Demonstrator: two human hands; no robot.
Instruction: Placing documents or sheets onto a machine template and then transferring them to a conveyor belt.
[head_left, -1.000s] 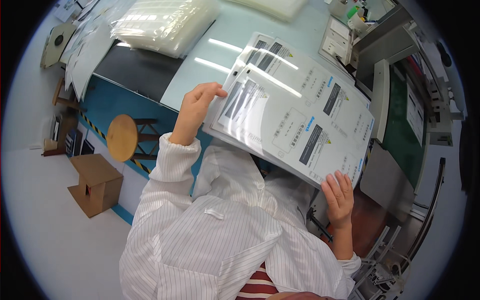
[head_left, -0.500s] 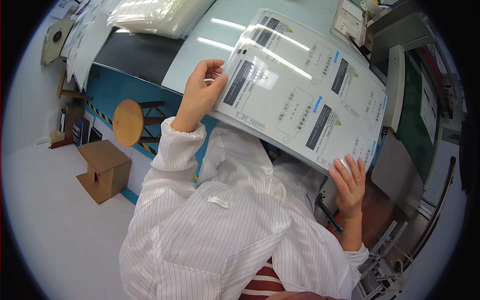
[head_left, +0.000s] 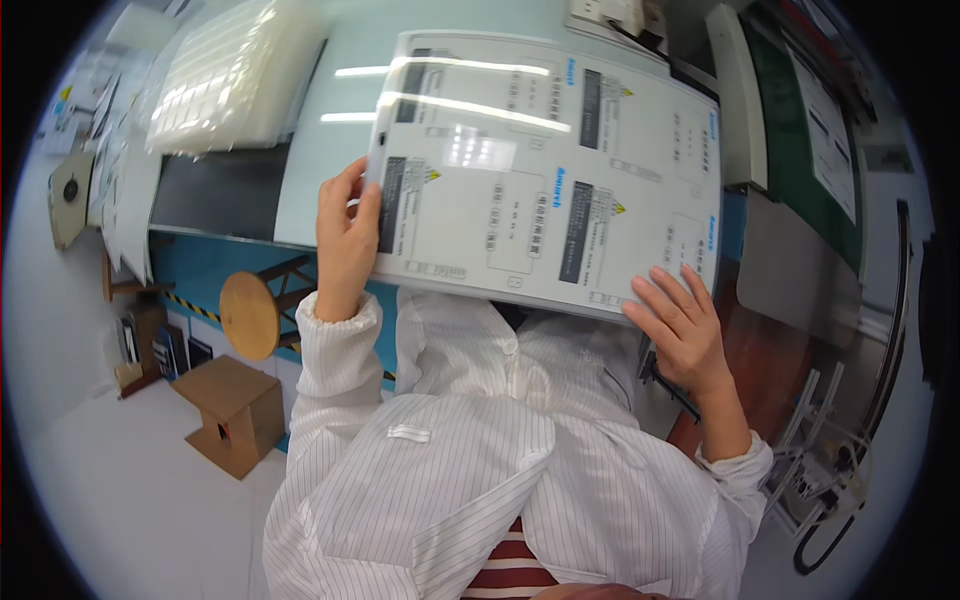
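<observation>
A stack of glossy printed sheets [head_left: 465,215] lies at the near edge of the pale table, squared up to me. The sheets carry repeated label layouts with dark text blocks, yellow warning triangles and blue lettering. My left hand [head_left: 349,225] is at the stack's left edge, its thumb against the side and its fingers loosely bent with a gap between them. On the near right corner my right hand [head_left: 684,335] rests with fingers spread over the top sheet. How many sheets are in the stack cannot be made out.
Clear plastic sheets or bags [head_left: 225,80] are piled at the far left on a dark mat [head_left: 220,195]. Right of the stack stands a machine with a green bed [head_left: 805,150]. A round wooden stool [head_left: 250,316] and an opened cardboard box [head_left: 235,410] stand on the left floor.
My view has turned, so the stack now appears straighter and further left. My left hand has closed in along the left edge; my right hand stays at the near right corner.
</observation>
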